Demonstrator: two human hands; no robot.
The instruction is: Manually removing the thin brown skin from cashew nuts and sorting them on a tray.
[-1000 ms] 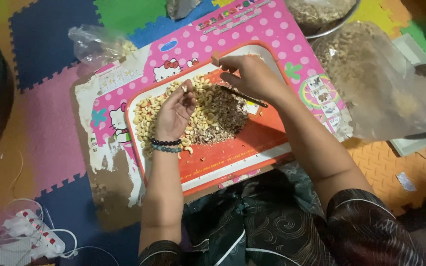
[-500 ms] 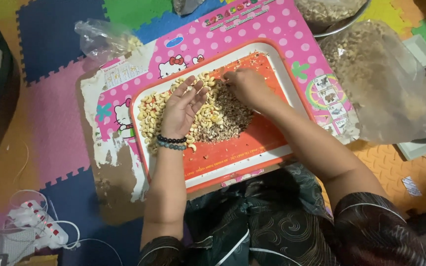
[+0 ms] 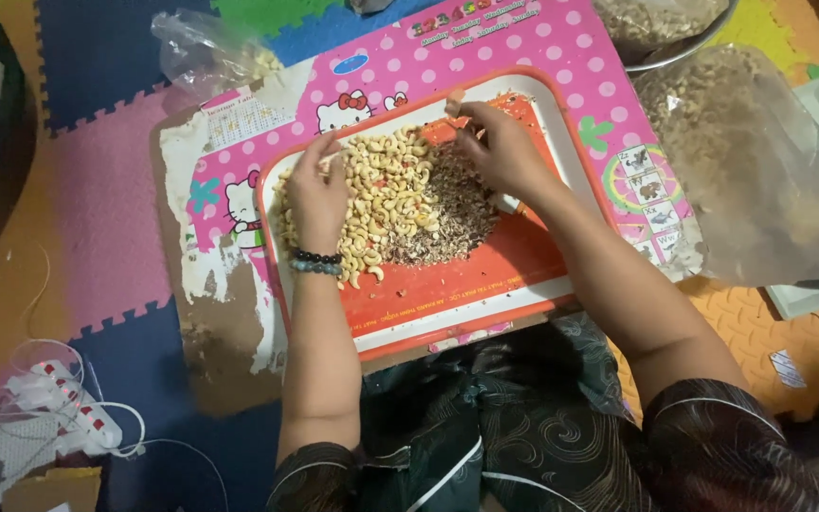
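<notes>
- Head view, looking down: orange tray (image 3: 485,284) w/ white rim sits on a pink dotted board (image 3: 533,47), which lies on coloured foam floor mats (image 3: 106,190).
- Pile of pale cashews (image 3: 386,194) fills the tray's left-centre; darker heap of skins and bits (image 3: 457,213) touches it on the right.
- Left hand (image 3: 317,194) lies palm-down on the left edge of the cashew pile, fingers loosely curled onto the nuts; can't tell if it pinches 1.
- Right hand (image 3: 500,147) is at the far side of the tray, fingers closed in a pinch around sth small & pale; what it is, too small to tell. A thin dark tool seems tucked under that hand, mostly hidden.
- Both hands empty of anything large; beaded bracelets (image 3: 318,263) on the left wrist.
- Doing it well, my read: keep clean nuts left & skins right, so the 2 heaps don't blend where they touch.
- Pick 1 nut at a time w/ fingertips; a sweeping palm would likely drag skins back in.
- Work over the tray's middle, not near the rim, so bits don't spill onto the board.
- Clear plastic bag of nuts (image 3: 741,161) lies right of the board, a 2nd smaller bag (image 3: 206,57) far left; both well apart from the hands.
</notes>
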